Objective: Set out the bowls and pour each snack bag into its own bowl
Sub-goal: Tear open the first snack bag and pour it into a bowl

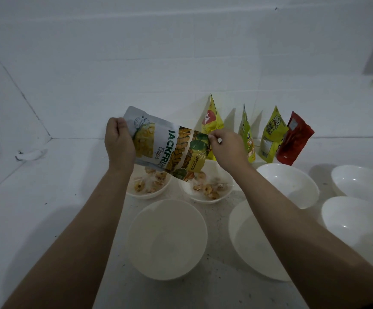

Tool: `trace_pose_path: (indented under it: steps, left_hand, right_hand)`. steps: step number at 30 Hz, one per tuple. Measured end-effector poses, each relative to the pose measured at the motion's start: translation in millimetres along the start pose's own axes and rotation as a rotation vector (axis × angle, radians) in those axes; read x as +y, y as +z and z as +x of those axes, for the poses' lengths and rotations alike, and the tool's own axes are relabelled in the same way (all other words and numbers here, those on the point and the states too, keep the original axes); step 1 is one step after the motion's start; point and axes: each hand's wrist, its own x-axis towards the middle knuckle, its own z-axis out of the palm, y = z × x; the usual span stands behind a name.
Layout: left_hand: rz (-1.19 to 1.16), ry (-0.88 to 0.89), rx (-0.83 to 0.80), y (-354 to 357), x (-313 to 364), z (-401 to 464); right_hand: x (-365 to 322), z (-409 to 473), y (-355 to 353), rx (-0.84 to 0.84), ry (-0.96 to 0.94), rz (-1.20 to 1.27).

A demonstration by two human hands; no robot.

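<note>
While both hands' fingers (214, 136) grasp its ends, jackfruit bag (170, 146) tilts over bowls (205, 188).

Likely home kitchen or pantry corner, dimly lit, so hard to be sure. Plain white walls (181, 52) meet at corner, left of jackfruit chips pouch (163, 143). White speckled surface (214, 291) runs up to walls. Row of snack bags (270, 139) leans on back wall, right of pouch. White bowls (167, 239) below and right of pouch, two with chips. No shop or lab fittings visible.
</note>
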Motion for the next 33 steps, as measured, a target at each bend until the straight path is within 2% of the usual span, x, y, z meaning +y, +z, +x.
trace_pose_path:
  steps: [15,20,26,29,33]
  left_hand:
    - [-0.001,0.007,-0.027,-1,-2,0]
    - [-0.004,0.007,-0.037,0,0,-1]
    - [-0.042,0.012,-0.034,3,3,-1]
    - [-0.018,0.018,-0.041,4,2,-1]
    - [-0.018,0.021,-0.075,9,-4,-8]
  right_hand:
    - [2,-5,0,0.112,-0.037,0.062]
    - [4,-6,-1,0.059,-0.023,0.066]
    - [-3,-8,-7,0.211,-0.081,0.083]
    - [3,-6,-4,0.163,-0.069,0.026]
    - [-4,-5,-1,0.039,-0.157,-0.027]
